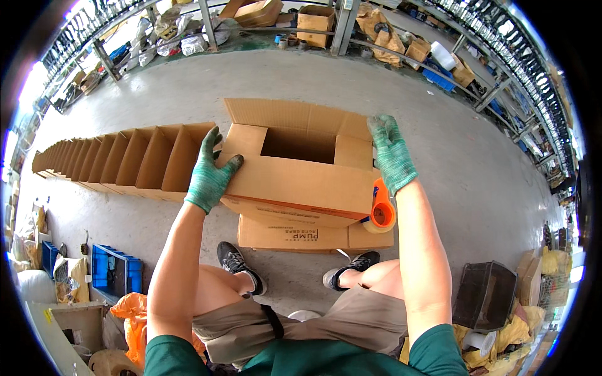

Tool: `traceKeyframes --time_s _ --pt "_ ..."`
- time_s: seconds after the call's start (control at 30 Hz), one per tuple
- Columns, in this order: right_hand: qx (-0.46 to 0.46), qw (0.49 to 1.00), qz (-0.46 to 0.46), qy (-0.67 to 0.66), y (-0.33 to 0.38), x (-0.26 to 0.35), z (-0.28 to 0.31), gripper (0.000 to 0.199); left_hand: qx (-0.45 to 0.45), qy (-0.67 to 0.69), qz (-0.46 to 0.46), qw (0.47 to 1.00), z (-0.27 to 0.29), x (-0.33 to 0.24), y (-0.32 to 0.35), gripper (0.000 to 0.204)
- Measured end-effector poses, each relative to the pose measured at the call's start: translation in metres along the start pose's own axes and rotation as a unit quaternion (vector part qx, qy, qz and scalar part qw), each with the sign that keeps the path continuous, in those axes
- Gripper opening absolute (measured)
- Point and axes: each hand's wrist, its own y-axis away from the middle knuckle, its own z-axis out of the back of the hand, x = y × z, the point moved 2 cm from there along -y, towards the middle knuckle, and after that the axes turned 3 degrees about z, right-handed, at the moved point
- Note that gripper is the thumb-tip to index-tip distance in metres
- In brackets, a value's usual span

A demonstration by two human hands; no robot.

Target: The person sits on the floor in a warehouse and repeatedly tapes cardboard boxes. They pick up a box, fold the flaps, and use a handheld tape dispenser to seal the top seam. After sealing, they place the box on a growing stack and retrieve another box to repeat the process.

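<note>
On our left we are seeing a row of open cardboard boxes (pixel 119 160) lying on the concrete floor (pixel 489 163). Our gloved left hand (pixel 210 172) is gripping the left edge of the open carton (pixel 301 172) in front of our knees; we are seeing nothing inside it. Our right hand (pixel 390 153) is lying flat on its right flap, an orange tape roll (pixel 381 210) hanging at the wrist. Metal racks (pixel 501 62) are ringing the room.
</note>
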Motion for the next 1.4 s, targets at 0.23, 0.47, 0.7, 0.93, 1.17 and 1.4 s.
traceKeyframes --time_s 0.23,0.47,0.7,0.93,1.17,1.4 --pt "0.123 0.974 0.120 0.150 0.030 -0.050 0.024 0.037 0.068 -0.001 0.007 0.998 -0.007 -0.024 0.008 0.078" --pt "0.138 0.961 0.110 0.213 0.030 -0.037 0.019 0.037 0.052 0.043 0.055 0.996 -0.018 0.000 0.005 0.048" --pt "0.107 0.969 0.180 0.130 0.030 -0.059 0.039 0.041 0.073 0.089 0.105 0.988 -0.017 -0.001 0.008 0.050" --pt "0.281 0.723 -0.115 0.621 0.080 -0.121 0.063 0.043 0.079 0.075 0.118 0.987 -0.012 0.002 0.009 0.047" --pt "0.103 0.831 -0.038 0.545 0.087 -0.206 0.080 0.041 0.084 0.087 0.119 0.986 -0.019 -0.007 0.007 0.046" --pt "-0.036 0.997 0.054 -0.049 0.023 -0.052 0.122 0.045 0.084 0.047 0.155 0.983 -0.014 -0.019 0.012 0.046"
